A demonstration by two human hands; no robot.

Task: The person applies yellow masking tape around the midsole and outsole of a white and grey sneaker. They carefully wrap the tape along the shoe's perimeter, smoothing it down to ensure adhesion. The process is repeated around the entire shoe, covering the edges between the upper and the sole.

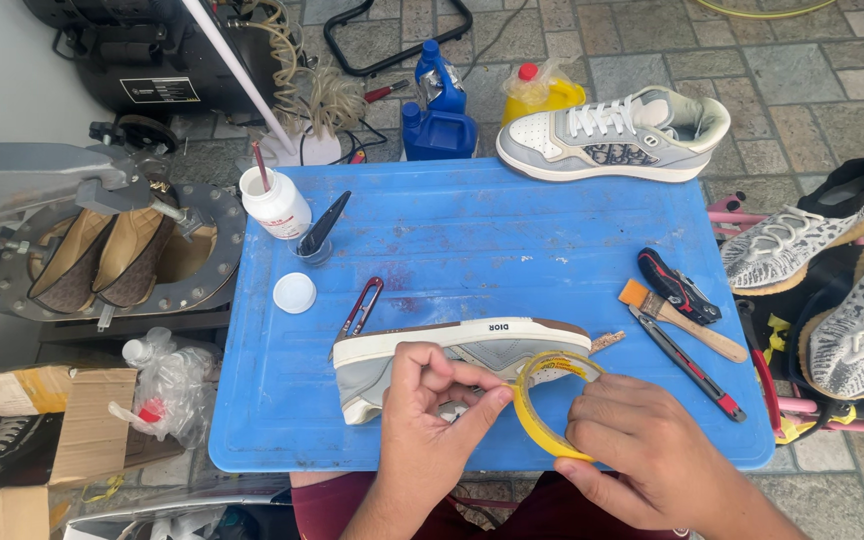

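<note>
A grey and white sneaker (452, 345) lies on its side on the blue table (492, 240), sole facing away from me. My left hand (427, 420) pinches at its upper, fingers closed on the shoe. My right hand (642, 450) holds a roll of yellow tape (542, 400) upright against the shoe's side. A matching sneaker (612, 135) stands at the table's far edge.
On the table are a white glue bottle (274, 203), a white lid (295, 293), red-handled snips (357, 310), a brush (677, 318), a black and red tool (679, 285) and a cutter (692, 365). Knit sneakers (802, 240) rest on a pink rack at right. A shoe press (102, 240) stands left.
</note>
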